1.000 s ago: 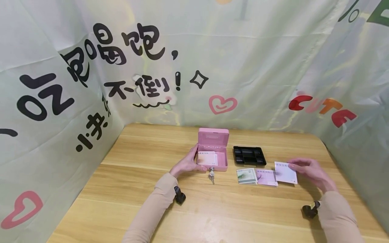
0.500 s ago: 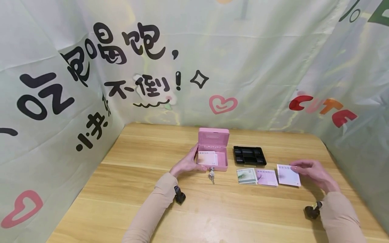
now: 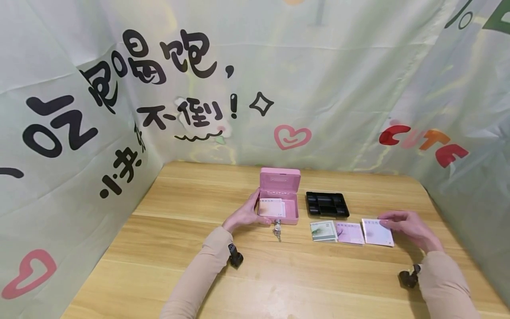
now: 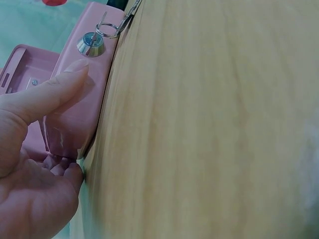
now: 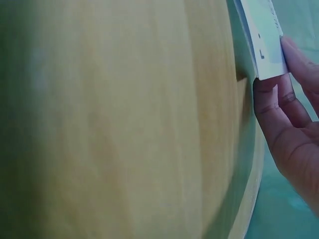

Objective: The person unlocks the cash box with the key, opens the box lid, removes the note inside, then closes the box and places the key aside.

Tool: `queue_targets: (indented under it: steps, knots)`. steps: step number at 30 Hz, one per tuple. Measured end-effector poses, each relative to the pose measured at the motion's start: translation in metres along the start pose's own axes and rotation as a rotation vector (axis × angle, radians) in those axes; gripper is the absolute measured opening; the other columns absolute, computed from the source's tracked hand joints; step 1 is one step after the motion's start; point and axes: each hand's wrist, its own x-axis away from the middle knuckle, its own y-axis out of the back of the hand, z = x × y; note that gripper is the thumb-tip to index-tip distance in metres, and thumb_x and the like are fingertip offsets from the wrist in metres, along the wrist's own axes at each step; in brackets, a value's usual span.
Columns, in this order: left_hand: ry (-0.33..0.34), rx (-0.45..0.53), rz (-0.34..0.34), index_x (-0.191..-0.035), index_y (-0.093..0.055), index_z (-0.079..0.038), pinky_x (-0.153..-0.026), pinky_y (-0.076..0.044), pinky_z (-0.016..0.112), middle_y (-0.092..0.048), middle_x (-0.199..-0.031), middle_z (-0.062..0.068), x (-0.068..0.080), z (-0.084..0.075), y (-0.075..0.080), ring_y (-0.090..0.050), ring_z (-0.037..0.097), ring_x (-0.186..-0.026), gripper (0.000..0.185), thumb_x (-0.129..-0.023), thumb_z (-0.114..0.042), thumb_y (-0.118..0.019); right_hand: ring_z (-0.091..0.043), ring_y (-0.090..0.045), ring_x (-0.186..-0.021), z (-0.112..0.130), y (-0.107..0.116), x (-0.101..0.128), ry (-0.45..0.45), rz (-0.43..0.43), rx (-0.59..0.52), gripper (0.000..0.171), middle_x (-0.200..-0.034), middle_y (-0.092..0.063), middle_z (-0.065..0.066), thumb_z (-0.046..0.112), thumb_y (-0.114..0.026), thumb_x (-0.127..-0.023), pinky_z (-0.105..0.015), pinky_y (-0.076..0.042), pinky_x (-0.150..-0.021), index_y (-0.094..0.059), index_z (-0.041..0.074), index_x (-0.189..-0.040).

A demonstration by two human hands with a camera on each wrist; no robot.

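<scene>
Left hand [image 3: 244, 215] grips the open pink box [image 3: 279, 201] at its corner, fingers curled round; right hand [image 3: 406, 225] pinches a pale note stack [image 3: 376, 232] on the desk [image 3: 179, 248].

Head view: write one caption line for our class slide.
Left hand steadies an open pink cash box while the right hand holds a note stack on the wooden table.

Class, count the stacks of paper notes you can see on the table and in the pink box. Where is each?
4: three in a row on the table, the green stack, the purple stack, the stack that the right hand holds, and one inside the pink box. Others may lie hidden beneath.
</scene>
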Motion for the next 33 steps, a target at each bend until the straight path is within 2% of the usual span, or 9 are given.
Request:
queue_targets:
  steps: [7,15,21,25,30,33]
  knots:
    - [0.006,-0.021,0.001,-0.163,-0.005,-0.012,-0.13,-0.008,0.054,-0.007,-0.171,0.017,0.0,0.0,0.001,-0.008,0.034,-0.158,0.125,-0.071,-0.008,-0.089,-0.001,-0.051,-0.079,0.003,-0.002,0.001,-0.018,-0.018,0.09,0.04,-0.089,-0.064,0.023,0.023,-0.069,-0.095,-0.022,-0.045,-0.067,-0.067,-0.009,-0.118]
    - [0.005,-0.022,-0.001,-0.163,-0.005,-0.011,-0.13,-0.008,0.054,-0.007,-0.171,0.017,0.001,-0.001,0.0,-0.008,0.034,-0.158,0.125,-0.071,-0.008,-0.089,-0.002,-0.052,-0.074,0.005,-0.004,0.0,0.005,-0.027,0.103,0.041,-0.086,-0.066,0.021,0.019,-0.072,-0.093,-0.023,-0.047,-0.064,-0.065,-0.013,-0.117]
    - [0.004,-0.017,0.0,-0.163,-0.004,-0.011,-0.13,-0.008,0.053,-0.007,-0.171,0.017,0.001,-0.001,0.001,-0.008,0.033,-0.158,0.125,-0.071,-0.008,-0.089,-0.003,-0.051,-0.074,0.008,-0.005,0.0,0.02,-0.042,0.175,0.041,-0.089,-0.067,0.018,0.02,-0.072,-0.093,-0.023,-0.046,-0.063,-0.065,-0.013,-0.116]
    - [0.01,-0.024,-0.001,-0.163,-0.005,-0.012,-0.129,-0.008,0.055,-0.007,-0.171,0.016,0.001,-0.001,0.001,-0.009,0.034,-0.158,0.126,-0.07,-0.008,-0.09,-0.002,-0.05,-0.078,0.011,-0.006,0.001,0.02,-0.048,0.235,0.041,-0.099,-0.072,0.006,0.021,-0.072,-0.093,-0.021,-0.044,-0.066,-0.066,-0.011,-0.117]
    - [0.013,-0.022,-0.007,-0.163,-0.005,-0.012,-0.129,-0.008,0.058,-0.007,-0.17,0.017,0.001,-0.001,0.001,-0.009,0.036,-0.158,0.126,-0.07,-0.009,-0.09,0.004,-0.05,-0.084,0.011,-0.005,0.001,0.041,-0.05,0.297,0.04,-0.112,-0.073,-0.017,0.02,-0.072,-0.092,-0.016,-0.042,-0.069,-0.067,-0.01,-0.117]
    - [0.015,-0.015,-0.009,-0.163,-0.005,-0.012,-0.128,-0.008,0.058,-0.007,-0.17,0.017,0.001,-0.001,0.001,-0.009,0.037,-0.158,0.126,-0.07,-0.009,-0.09,0.008,-0.05,-0.084,0.012,-0.005,0.002,0.056,-0.054,0.296,0.039,-0.113,-0.074,-0.019,0.018,-0.072,-0.092,-0.015,-0.043,-0.069,-0.068,-0.011,-0.117]
